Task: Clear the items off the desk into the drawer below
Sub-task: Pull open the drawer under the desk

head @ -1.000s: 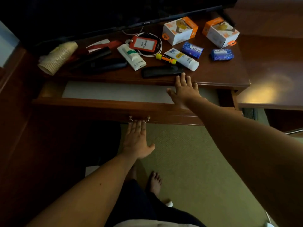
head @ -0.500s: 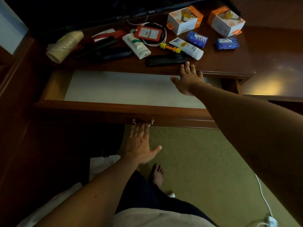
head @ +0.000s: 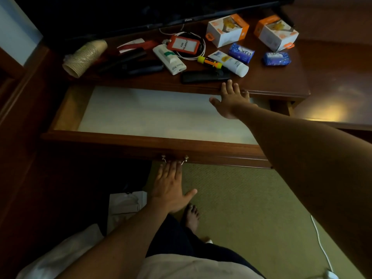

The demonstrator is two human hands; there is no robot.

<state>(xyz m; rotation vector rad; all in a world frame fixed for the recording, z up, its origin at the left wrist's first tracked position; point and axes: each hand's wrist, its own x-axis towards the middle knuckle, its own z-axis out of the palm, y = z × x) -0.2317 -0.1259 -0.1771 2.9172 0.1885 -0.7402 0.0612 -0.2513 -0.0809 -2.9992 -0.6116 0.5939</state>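
- The drawer [head: 66, 109] is seen pulled well out beneath the desk [head: 281, 85]; its pale lined floor is bare.
- The left hand [head: 171, 190] is held flat, palm down, fingers straight and thumb spread, with the fingertips at the metal handle [head: 175, 159] on the drawer front; nothing is gripped in it.
- The right hand [head: 231, 101] is stretched out over the drawer's far right part, fingers spread and open, the fingertips laid on the desk's front edge; nothing is held.
- A black remote [head: 205, 77] is found just beyond those fingertips, near the edge.
- Behind it, a yellow marker [head: 209, 62] and a white tube [head: 229, 63] are laid side by side, touching.
- Two blue packets [head: 241, 52] [head: 276, 59] and two orange-and-white boxes [head: 226, 31] [head: 276, 34] are spread toward the back right.
- A white bottle [head: 169, 60], an orange badge holder [head: 184, 45] on a coiled cable, dark objects and a stack of paper cups [head: 84, 57] lying on its side are seen to the left.
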